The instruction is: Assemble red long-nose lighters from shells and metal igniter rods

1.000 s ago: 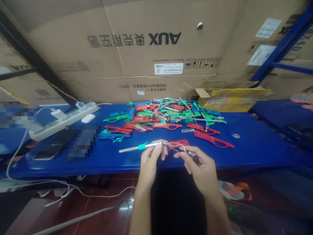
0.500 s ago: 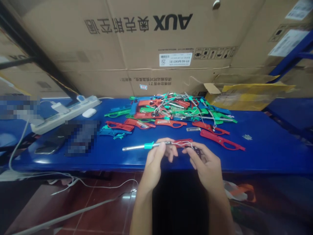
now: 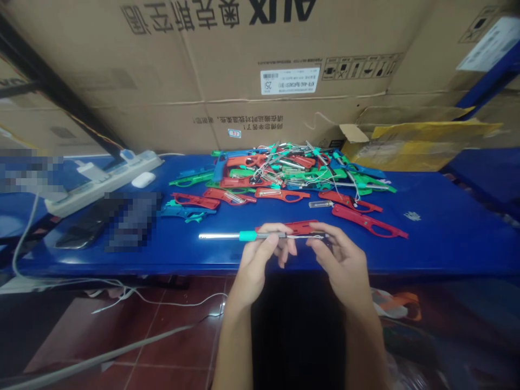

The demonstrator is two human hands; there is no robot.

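Metal tube point(image 3: 219, 236) level at lower centre of frame, gripped by left hand point(image 3: 259, 255); right hand point(image 3: 344, 255) pinches thin white wires point(image 3: 298, 236) trailing rightward. Wires could tear loose if right hand tugs too hard.

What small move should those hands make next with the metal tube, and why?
Probably lower the metal tube toward the red shell just beyond it: the left hand grips the tube, the white wires run to the right hand, and that shell is the nearest one.
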